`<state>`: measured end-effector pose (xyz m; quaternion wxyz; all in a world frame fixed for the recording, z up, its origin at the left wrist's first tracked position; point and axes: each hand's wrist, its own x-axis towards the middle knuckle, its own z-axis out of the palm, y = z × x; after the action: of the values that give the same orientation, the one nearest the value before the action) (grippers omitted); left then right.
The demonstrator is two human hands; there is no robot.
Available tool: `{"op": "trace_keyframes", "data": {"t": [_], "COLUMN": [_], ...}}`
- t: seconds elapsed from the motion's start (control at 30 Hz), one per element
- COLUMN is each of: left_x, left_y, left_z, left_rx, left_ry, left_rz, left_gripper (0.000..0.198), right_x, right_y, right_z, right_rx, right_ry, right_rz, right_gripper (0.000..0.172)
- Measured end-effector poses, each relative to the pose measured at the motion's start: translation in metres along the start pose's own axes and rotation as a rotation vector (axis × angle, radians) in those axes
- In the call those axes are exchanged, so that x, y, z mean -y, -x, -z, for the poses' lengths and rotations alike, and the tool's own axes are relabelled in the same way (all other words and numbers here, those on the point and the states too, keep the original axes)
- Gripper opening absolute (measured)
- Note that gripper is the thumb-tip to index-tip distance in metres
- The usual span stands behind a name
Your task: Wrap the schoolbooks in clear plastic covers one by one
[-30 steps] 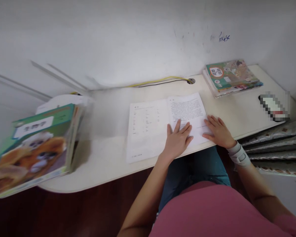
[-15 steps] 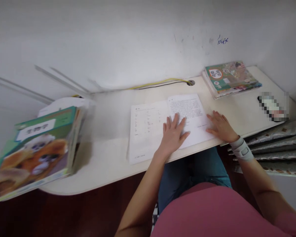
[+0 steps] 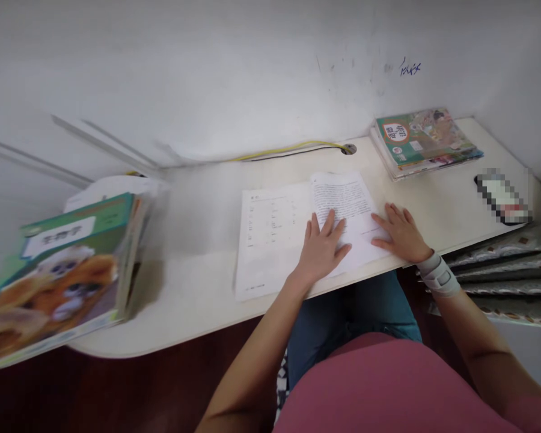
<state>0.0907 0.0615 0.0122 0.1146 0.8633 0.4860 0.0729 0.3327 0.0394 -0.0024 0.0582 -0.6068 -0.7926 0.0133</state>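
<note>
An open book [image 3: 270,264] with white printed pages lies on the white desk in front of me. My left hand [image 3: 321,249] rests flat on its right-hand page, fingers spread over the lower lines of text. At that page's right edge lies my right hand [image 3: 401,234], fingers also stretched out, the fingertips touching the paper. A pale grey band circles my right wrist. Neither hand grips anything.
A stack of textbooks [image 3: 428,141] sits at the back right, and a blurred-out phone [image 3: 502,198] lies near the right end. Another textbook stack [image 3: 63,276] stands at the left. Yellow and black cables [image 3: 293,148] run along the wall into a desk hole [image 3: 349,149].
My left hand has slid slightly to the right across the page. The right hand has shifted a little to the left, onto the page edge. The view has moved slightly.
</note>
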Motion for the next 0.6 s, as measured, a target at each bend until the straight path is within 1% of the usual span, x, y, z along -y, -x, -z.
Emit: {"op": "trace_keyframes", "data": {"t": [0.13,0.2,0.23,0.3,0.4,0.47,0.53,0.6], "left_x": [-0.005,0.000,0.006,0.024,0.060,0.082,0.098,0.108], "left_y": [-0.009,-0.008,-0.005,0.007,0.033,0.051,0.065,0.076], "left_z": [0.001,0.003,0.004,0.006,0.009,0.010,0.012,0.012], "left_rx": [0.017,0.012,-0.002,-0.054,-0.175,-0.239,-0.269,-0.282], "left_ry": [0.004,0.052,0.078,0.096,0.020,-0.012,0.016,0.070], "left_rz": [0.050,0.038,0.041,0.102,0.294,0.393,0.435,0.437], "left_gripper": [0.068,0.072,0.073,0.073,0.073,0.075,0.077,0.077], "right_x": [-0.002,-0.004,-0.004,-0.006,-0.009,-0.010,-0.005,0.009], "right_y": [0.000,0.001,0.001,0.001,0.002,0.002,0.003,0.004], "right_z": [-0.003,-0.005,-0.006,-0.007,-0.007,-0.005,-0.001,0.004], "right_rx": [-0.021,-0.029,-0.033,-0.041,-0.055,-0.065,-0.088,-0.121], "right_ry": [-0.006,-0.009,-0.011,-0.011,-0.005,0.004,0.020,0.029], "right_rz": [0.000,0.000,-0.001,-0.002,0.007,0.016,0.009,0.007], "right_gripper": [0.068,0.065,0.064,0.061,0.059,0.058,0.057,0.055]}}
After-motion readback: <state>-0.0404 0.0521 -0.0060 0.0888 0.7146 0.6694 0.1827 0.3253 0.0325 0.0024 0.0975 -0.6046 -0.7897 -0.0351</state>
